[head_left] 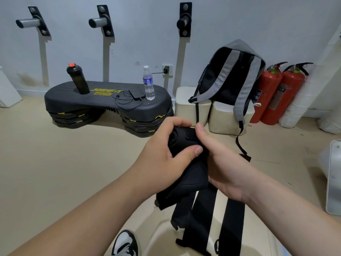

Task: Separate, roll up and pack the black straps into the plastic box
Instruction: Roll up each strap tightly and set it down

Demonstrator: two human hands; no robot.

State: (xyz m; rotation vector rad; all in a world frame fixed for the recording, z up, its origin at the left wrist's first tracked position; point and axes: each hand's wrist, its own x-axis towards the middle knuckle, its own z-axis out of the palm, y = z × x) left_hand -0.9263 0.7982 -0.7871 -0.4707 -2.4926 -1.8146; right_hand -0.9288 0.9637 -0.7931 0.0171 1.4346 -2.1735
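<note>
A bundle of black straps hangs in front of me, its top end partly rolled into a thick wad. My left hand grips that wad from the left, thumb pressed on its front. My right hand pinches the wad from the right, fingers curled over its top. Several flat strap ends dangle below my hands toward a pale rounded surface at the bottom of the view. Whether that surface is the plastic box I cannot tell.
A black step platform stands ahead on the floor with a shaker bottle, a water bottle and a cabled device. A grey backpack rests on beige blocks, two red fire extinguishers beside it. My shoe shows below.
</note>
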